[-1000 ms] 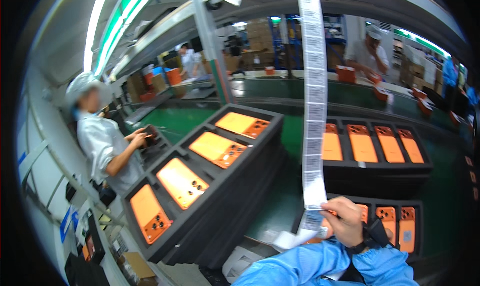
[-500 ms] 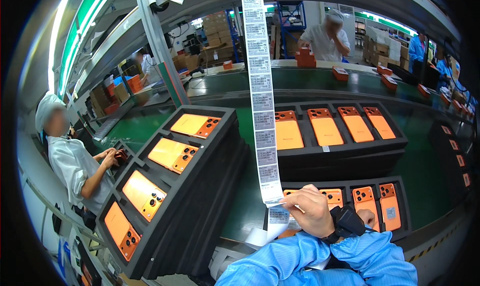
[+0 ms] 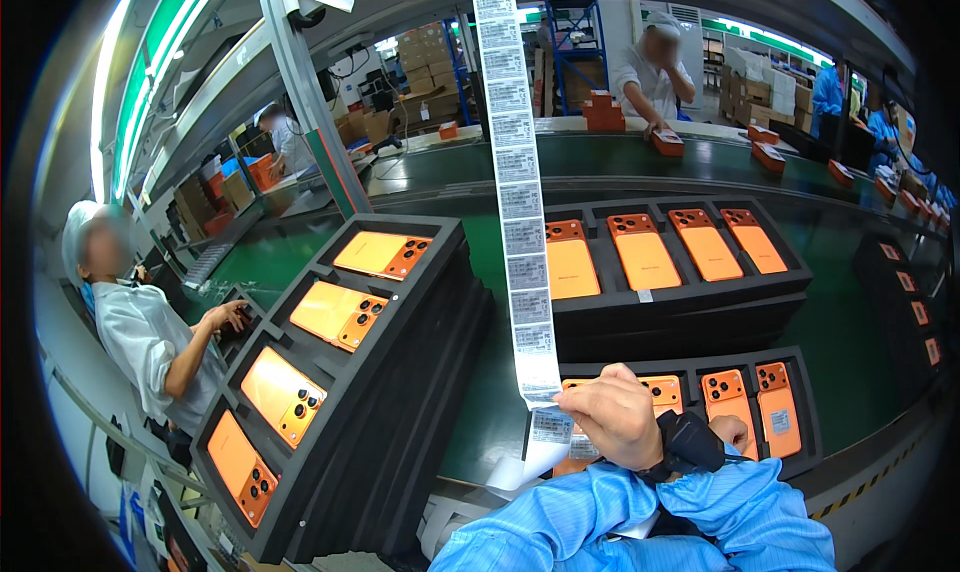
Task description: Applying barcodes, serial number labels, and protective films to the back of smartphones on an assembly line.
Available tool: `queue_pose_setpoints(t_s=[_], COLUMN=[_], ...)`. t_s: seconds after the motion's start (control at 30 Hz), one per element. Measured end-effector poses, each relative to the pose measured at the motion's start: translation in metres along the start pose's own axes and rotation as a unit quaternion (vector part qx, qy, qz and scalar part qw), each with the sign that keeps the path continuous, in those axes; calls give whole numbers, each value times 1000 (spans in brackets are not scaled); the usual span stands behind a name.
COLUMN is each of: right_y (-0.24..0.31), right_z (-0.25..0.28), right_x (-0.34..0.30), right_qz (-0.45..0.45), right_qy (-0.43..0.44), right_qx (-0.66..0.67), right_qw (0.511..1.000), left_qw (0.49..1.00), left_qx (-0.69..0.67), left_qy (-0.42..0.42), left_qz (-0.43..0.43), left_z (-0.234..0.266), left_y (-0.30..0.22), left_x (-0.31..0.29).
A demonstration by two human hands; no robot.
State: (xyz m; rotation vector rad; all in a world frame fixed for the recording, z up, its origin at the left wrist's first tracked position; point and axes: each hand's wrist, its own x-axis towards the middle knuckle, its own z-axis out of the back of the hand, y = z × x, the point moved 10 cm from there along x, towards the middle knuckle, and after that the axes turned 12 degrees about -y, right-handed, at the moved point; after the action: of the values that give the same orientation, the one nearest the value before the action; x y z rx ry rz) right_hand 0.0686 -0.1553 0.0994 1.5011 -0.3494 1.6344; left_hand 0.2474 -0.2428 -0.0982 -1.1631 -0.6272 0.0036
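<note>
My right hand [image 3: 610, 414], fingers pressed together, pinches the lower edge of a long white strip of printed labels [image 3: 520, 207]. The strip hangs from above; below the pinch, its pale backing [image 3: 525, 466] curls down over the near black foam tray [image 3: 810, 387]. A black device [image 3: 692, 442] sits at my right wrist. My forearms cross, and my left hand [image 3: 733, 432] shows beyond the right wrist, beside an orange phone [image 3: 727, 394]; most of its fingers are hidden. The rightmost phone [image 3: 775, 382] in that tray carries a grey label [image 3: 780, 423].
Stacked black trays of orange phones [image 3: 440, 257] rise at the left, another stack [image 3: 690, 294] stands behind the near tray. Beyond runs a green conveyor [image 3: 450, 177] with orange boxes [image 3: 667, 144]. Co-workers [image 3: 155, 332] stand at the left and across the line [image 3: 640, 77].
The view has shifted slightly, with my right hand still pinching the label strip. Across the conveyor, a co-worker has lowered one hand onto an orange box.
</note>
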Motion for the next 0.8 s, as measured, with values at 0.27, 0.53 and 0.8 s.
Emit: queue_pose_setpoints(t_s=[0.27,0.53,0.8], right_y=[14,45,52], right_z=[-12,-90,-127], right_x=[0,-81,-42], right_qz=[105,421,-37], right_qy=[47,238,290], right_qx=[-64,-97,315], right_qw=[991,870,903], left_qw=[997,998,997], left_qx=[14,22,29], left_qy=[62,54,51], left_qz=[32,39,45], left_z=[-15,0,-5], left_y=[23,17,12], left_x=[-1,-3,-8])
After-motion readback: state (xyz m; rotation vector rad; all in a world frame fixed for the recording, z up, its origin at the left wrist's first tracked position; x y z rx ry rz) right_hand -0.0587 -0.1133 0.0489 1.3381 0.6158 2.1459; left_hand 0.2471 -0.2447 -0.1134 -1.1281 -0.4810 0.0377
